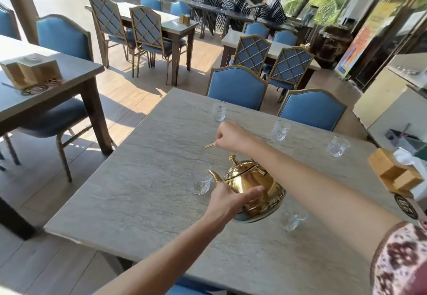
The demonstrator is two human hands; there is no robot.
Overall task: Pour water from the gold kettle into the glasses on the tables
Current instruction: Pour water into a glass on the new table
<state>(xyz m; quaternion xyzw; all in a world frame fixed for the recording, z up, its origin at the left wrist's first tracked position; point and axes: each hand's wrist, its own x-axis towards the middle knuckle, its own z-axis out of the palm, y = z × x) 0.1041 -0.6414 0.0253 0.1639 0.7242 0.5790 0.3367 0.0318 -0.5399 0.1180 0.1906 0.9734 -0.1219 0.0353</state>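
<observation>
The gold kettle hangs tilted above the grey stone table, its spout low to the left. The spout tip sits over the rim of a clear glass. My right hand is a fist above the kettle, closed on its thin gold handle. My left hand cups the kettle's near side, thumb and fingers spread on the body. Several other glasses stand on the table: a far glass, a far-right glass, a right glass and a near glass beside the kettle's base.
A wooden napkin holder and a dark coaster sit at the table's right edge. Two blue chairs stand along the far side. Another table with a wooden holder is at the left, across a floor aisle.
</observation>
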